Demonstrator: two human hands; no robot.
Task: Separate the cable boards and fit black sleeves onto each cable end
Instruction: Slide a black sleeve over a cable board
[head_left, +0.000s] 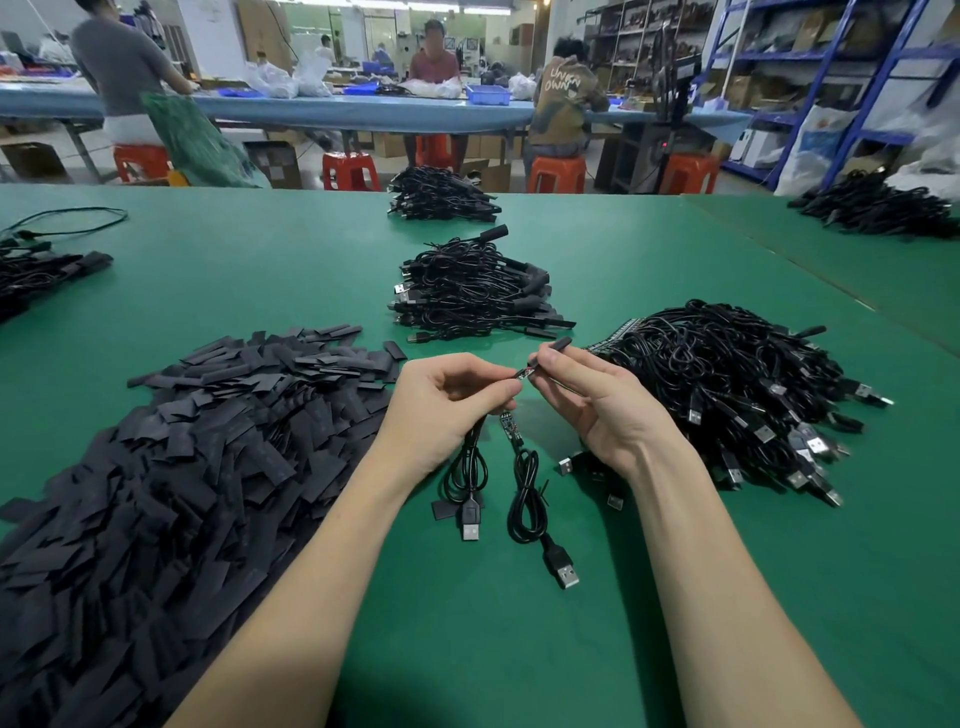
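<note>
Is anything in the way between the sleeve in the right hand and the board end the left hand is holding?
Nothing visible. The black sleeve in the right hand sits just right of the board tip pinched by the left hand, with open air between them.

— We can't see where the small board meets the sleeve; fingertips of both hands cover that joint.
— Agreed. The heap of flat sleeves runs off our left and bottom edges, and the far-right cable pile is cut by the frame.
— The shelves behind are too blurred for us to read.
</note>
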